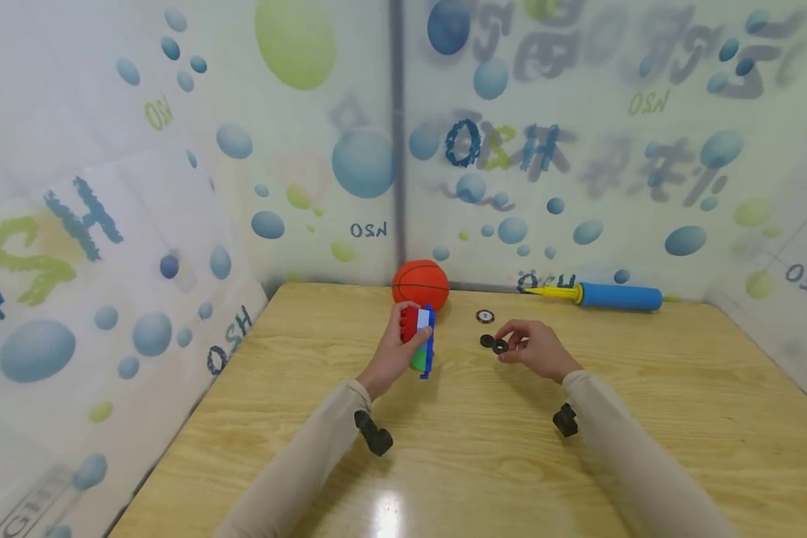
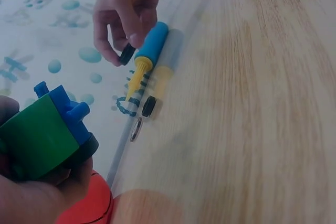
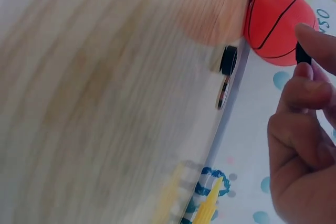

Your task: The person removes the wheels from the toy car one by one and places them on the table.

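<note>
My left hand [image 1: 388,353] grips a toy vehicle [image 1: 421,340] with red, white and green blocks on a blue base, holding it off the table. In the left wrist view, blue pegs jut from the base, and one black wheel [image 2: 85,150] sits at its lower corner. Between thumb and fingers my right hand [image 1: 539,350] pinches a small black toy wheel [image 1: 501,346] above the table. Another black wheel [image 3: 228,60] rests on the tabletop, just left of the pinched one in the head view. Part of the toy is hidden by the left hand.
A round patterned chip [image 1: 485,317] lies behind the loose wheel. At the table's back edge stands a red basketball [image 1: 422,282], beyond the left hand. A blue and yellow hand pump [image 1: 619,297] lies back right. Bubble-printed walls [image 1: 370,164] border the wooden table [image 1: 457,448].
</note>
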Demonstrator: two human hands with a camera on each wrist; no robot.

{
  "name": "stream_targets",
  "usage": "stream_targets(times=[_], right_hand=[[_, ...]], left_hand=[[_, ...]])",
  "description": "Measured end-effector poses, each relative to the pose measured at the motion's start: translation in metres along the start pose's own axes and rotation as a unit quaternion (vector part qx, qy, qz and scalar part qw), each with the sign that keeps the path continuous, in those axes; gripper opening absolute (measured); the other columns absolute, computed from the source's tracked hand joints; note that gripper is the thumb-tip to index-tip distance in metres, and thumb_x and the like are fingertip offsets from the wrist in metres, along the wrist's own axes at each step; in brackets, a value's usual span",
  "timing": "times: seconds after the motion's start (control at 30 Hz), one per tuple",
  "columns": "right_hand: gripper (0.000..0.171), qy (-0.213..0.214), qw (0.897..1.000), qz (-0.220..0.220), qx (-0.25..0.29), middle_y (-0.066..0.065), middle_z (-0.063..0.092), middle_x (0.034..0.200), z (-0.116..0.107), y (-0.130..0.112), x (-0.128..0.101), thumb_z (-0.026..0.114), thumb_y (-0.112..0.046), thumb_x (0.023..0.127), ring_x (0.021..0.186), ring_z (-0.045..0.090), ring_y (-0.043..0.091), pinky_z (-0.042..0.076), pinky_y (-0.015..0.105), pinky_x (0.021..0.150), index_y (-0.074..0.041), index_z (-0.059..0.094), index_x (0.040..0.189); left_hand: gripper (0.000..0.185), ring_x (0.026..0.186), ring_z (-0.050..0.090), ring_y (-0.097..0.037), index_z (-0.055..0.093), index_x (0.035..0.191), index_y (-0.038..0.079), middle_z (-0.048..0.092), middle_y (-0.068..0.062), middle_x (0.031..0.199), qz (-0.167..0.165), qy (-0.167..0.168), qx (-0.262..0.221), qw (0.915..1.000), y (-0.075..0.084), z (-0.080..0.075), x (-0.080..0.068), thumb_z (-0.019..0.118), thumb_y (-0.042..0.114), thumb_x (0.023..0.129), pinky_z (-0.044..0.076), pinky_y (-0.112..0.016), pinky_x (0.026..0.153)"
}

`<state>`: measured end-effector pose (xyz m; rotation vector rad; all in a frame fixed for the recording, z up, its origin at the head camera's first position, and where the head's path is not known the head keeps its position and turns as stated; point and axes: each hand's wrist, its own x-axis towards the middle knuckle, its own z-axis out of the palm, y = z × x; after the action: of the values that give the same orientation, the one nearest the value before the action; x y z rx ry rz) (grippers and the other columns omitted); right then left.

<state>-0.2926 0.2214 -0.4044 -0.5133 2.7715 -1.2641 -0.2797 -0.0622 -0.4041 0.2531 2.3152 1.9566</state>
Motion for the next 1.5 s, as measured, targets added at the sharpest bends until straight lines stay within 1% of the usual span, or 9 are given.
stream_targets(times=[0.23,0.4,0.57,0.73,0.87,1.07,1.17,1.3,1.5], right_hand=[[0.027,-0.022,0.998,0.034,-0.039,0.010,0.066,0.080,-0.010,0.004,0.008,0.077,-0.008,0.085,0.065,0.056,0.019,0.047,0.031,0.061,-0.005,0.068,0.109],[0.027,-0.041,0.995,0.050,-0.076,0.010,0.066,0.081,-0.012,0.007,0.017,0.076,-0.009,0.085,0.065,0.057,0.017,0.048,0.029,0.063,-0.005,0.068,0.111],[0.027,-0.052,0.992,0.071,-0.095,0.011,0.069,0.084,-0.012,0.011,0.027,0.075,-0.009,0.085,0.063,0.059,0.017,0.048,0.028,0.062,-0.004,0.068,0.111],[0.028,-0.062,0.989,0.088,-0.097,0.012,0.073,0.084,-0.012,0.013,0.034,0.075,-0.009,0.085,0.061,0.061,0.017,0.048,0.028,0.062,-0.003,0.068,0.111],[0.029,-0.061,0.988,0.101,-0.098,0.010,0.072,0.079,-0.011,0.014,0.038,0.077,-0.009,0.083,0.058,0.060,0.016,0.047,0.027,0.061,-0.004,0.069,0.110],[0.030,-0.058,0.987,0.110,-0.098,0.008,0.070,0.074,-0.008,0.019,0.043,0.078,-0.010,0.082,0.056,0.057,0.014,0.046,0.027,0.058,-0.005,0.070,0.110],[0.031,-0.057,0.987,0.117,-0.097,0.010,0.070,0.077,-0.007,0.021,0.045,0.078,-0.010,0.081,0.058,0.057,0.015,0.047,0.027,0.059,-0.005,0.070,0.111],[0.031,-0.053,0.984,0.130,-0.107,0.012,0.071,0.087,-0.007,0.025,0.048,0.079,-0.011,0.081,0.064,0.059,0.017,0.047,0.027,0.061,-0.006,0.071,0.110],[0.033,-0.053,0.982,0.143,-0.108,0.017,0.071,0.099,-0.006,0.028,0.051,0.079,-0.011,0.080,0.070,0.060,0.019,0.049,0.027,0.063,-0.007,0.072,0.112]], left_hand=[[0.044,0.114,0.057,-0.029,0.034,0.138,0.034,0.049,-0.011,0.134,-0.006,-0.002,0.006,1.0000,0.002,0.000,0.000,0.059,0.030,0.101,0.054,-0.035,0.086],[0.043,0.111,0.058,-0.028,0.035,0.137,0.034,0.050,-0.011,0.134,-0.010,-0.008,0.001,0.9999,0.003,0.000,-0.001,0.059,0.030,0.101,0.054,-0.034,0.084],[0.043,0.107,0.063,-0.028,0.034,0.137,0.034,0.051,-0.012,0.133,-0.016,-0.018,-0.011,0.9997,0.004,0.000,-0.003,0.058,0.029,0.102,0.056,-0.034,0.084],[0.043,0.106,0.063,-0.027,0.034,0.137,0.034,0.051,-0.013,0.133,-0.016,-0.027,-0.008,0.9995,0.005,0.000,-0.003,0.058,0.028,0.102,0.056,-0.035,0.085],[0.044,0.105,0.063,-0.027,0.034,0.138,0.033,0.051,-0.013,0.133,-0.015,-0.032,-0.005,0.9994,0.006,0.001,-0.002,0.058,0.028,0.102,0.056,-0.034,0.085],[0.044,0.097,0.067,-0.026,0.033,0.139,0.033,0.052,-0.015,0.130,-0.016,-0.038,-0.021,0.9989,0.006,0.000,-0.003,0.058,0.026,0.102,0.058,-0.034,0.082],[0.044,0.094,0.068,-0.025,0.033,0.138,0.031,0.052,-0.016,0.129,-0.014,-0.042,-0.026,0.9987,0.005,0.000,-0.003,0.057,0.025,0.102,0.058,-0.035,0.081],[0.043,0.094,0.068,-0.025,0.034,0.138,0.029,0.050,-0.017,0.130,-0.006,-0.049,-0.026,0.9984,0.003,0.000,-0.001,0.057,0.024,0.103,0.058,-0.035,0.081],[0.043,0.094,0.068,-0.026,0.034,0.138,0.031,0.050,-0.016,0.130,-0.011,-0.051,-0.026,0.9983,0.005,0.001,-0.001,0.057,0.024,0.103,0.059,-0.035,0.080]])
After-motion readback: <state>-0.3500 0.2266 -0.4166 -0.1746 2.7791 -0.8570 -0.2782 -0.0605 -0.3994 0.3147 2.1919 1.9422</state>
